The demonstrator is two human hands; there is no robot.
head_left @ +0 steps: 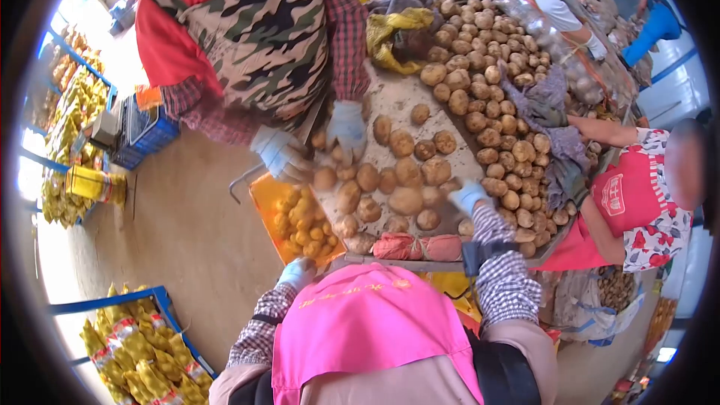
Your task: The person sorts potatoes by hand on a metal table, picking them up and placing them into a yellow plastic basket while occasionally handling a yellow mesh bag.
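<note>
Fingers: gloved right hand (470, 196) curled among round brown potatoes (406, 200), grip unclear; gloved left hand (297, 273) empty below table edge. Grab one potato at a time.

Blue crate (146, 133); bagged produce (142, 360) on floor.

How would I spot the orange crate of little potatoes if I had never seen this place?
Start at the long sorting table heaped with brown potatoes. Go to its near left edge, beside the wearer's left hand in a pale blue glove. There sits the orange crate. It alone holds small yellow potatoes, far smaller and brighter than the big brown ones on the table.
</note>
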